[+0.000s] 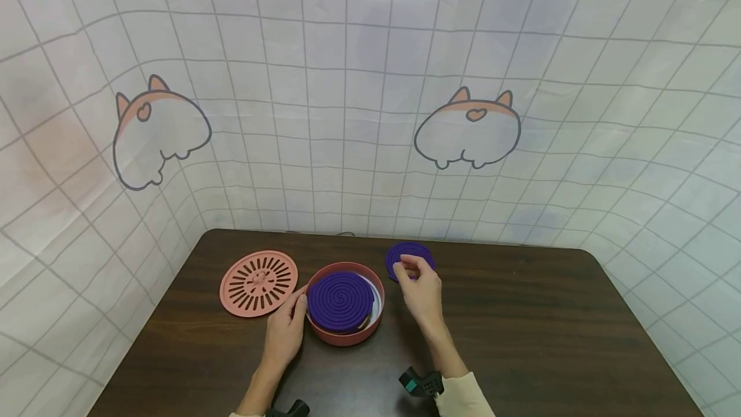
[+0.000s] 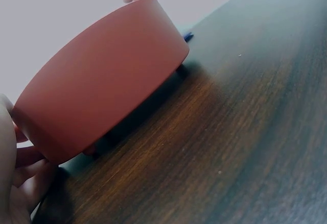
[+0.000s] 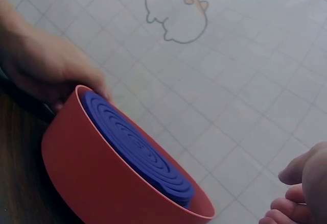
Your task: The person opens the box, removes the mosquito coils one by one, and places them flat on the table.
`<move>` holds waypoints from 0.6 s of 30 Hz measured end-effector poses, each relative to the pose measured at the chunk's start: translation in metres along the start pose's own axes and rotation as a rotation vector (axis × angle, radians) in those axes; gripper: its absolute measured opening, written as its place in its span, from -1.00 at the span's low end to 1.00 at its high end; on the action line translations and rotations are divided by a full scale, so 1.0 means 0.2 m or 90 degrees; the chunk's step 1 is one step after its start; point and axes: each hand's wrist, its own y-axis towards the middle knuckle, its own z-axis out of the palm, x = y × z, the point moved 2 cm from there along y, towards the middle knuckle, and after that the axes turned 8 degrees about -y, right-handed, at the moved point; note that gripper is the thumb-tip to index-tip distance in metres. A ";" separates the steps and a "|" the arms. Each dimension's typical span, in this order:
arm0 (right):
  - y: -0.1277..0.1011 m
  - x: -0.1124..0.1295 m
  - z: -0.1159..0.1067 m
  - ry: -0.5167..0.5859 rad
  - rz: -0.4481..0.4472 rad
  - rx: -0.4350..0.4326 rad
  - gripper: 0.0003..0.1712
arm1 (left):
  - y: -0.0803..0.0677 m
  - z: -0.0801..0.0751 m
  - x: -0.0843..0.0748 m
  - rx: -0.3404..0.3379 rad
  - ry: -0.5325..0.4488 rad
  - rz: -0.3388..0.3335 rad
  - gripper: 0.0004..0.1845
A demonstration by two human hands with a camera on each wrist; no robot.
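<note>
Currently the left hand (image 1: 285,327) grips the red bowl (image 1: 345,340) at its left edge, a purple coil (image 1: 340,301) inside; the right hand (image 1: 422,293), loosely bent fingers parted from thumb, hovers over a purple disc (image 1: 408,249) near the table's (image 1: 532,320) far edge, wood stretching rightward.

Soft light, pale sheen on dark tabletop (image 1: 521,314), left wrist view hazy, background washed out

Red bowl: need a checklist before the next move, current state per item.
1. Left hand holding the red bowl: ok.
2. Purple coil within the bowl's rim: ok.
3. Slotted lid off the bowl: ok.
4. Right hand empty: ok, nothing shows in its grasp.
5. Second coil lying on the table: ok, partly hidden by the right hand.
6. What lies under the purple coil: cannot tell, mostly covered.
</note>
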 end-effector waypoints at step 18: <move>-0.06 0.04 0.09 -0.074 -0.102 0.078 -0.78 | 0.00 0.00 0.01 0.022 -0.010 -0.032 -0.58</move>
